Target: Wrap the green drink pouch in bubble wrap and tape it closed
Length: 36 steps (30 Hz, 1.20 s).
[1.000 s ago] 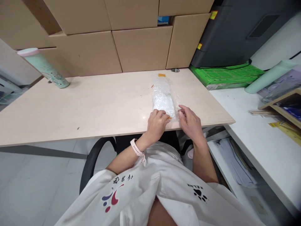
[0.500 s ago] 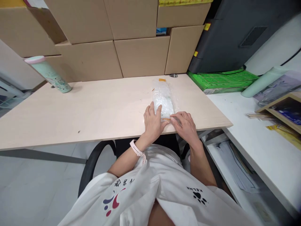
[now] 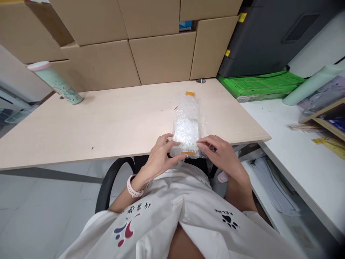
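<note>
A flat package in clear bubble wrap (image 3: 185,127) lies on the table at its front edge, its near end reaching the edge. Orange tape strips mark both its far and near ends. My left hand (image 3: 161,154) holds the near left corner, with the thumb by the near tape strip and the fingers along the left side. On the near right corner, my right hand (image 3: 219,153) pinches the wrap between thumb and bent fingers. The wrap hides what is inside, which looks whitish.
A mint tumbler with a pink lid (image 3: 58,84) stands at the back left. Cardboard boxes (image 3: 161,59) line the table's rear. On the right are a green box (image 3: 261,88), a dark case (image 3: 264,39) and a white side desk (image 3: 293,154). A chair armrest (image 3: 104,187) is below left.
The package has come nearer to me, its near end now at the table's front edge. Both hands have moved back with it, and my left hand has shifted left to the package's corner.
</note>
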{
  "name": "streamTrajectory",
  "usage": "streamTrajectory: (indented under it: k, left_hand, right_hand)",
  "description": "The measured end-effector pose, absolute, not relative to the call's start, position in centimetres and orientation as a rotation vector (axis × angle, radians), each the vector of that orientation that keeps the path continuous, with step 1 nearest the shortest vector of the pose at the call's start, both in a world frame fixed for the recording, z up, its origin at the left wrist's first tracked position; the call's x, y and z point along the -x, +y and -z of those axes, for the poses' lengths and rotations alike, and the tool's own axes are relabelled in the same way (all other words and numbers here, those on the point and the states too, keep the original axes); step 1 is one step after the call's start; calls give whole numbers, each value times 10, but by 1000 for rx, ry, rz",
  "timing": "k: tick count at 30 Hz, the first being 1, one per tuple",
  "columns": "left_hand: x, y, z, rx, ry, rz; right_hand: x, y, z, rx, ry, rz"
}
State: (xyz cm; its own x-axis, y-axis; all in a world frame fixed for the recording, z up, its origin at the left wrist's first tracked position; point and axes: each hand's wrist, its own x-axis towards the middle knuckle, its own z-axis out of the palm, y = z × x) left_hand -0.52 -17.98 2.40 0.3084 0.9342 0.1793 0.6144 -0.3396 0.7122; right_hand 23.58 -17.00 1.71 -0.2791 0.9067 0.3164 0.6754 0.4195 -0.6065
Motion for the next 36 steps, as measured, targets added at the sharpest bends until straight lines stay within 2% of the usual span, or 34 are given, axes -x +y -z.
streamTrajectory:
  k: [5, 8, 12, 15, 19, 26, 36]
  left_hand:
    - [11, -151, -11, -1564, 1269, -1117]
    - [8, -140, -7, -1588, 1334, -1126]
    - [-7, -148, -12, -2181, 1325, -1043]
    - [-20, -154, -13, -2570, 1144, -666]
    - [-25, -155, -8, -2632, 1123, -387]
    - [-15, -153, 5, -2461, 1054, -741]
    - [-13, -160, 3, -2205, 893, -1104]
  right_hand:
    - [-237, -158, 2, 1558, -1643, -119]
    - [-252, -160, 9, 1799, -1477, -12]
    - [-270, -170, 8, 1827, -1568, -486]
    - [-265, -172, 11, 1622, -1515, -893]
    - [-240, -167, 19, 1379, -1318, -1096]
    - [-217, -168, 20, 1336, -1174, -977]
    - [-203, -169, 16, 1194, -912, -1231]
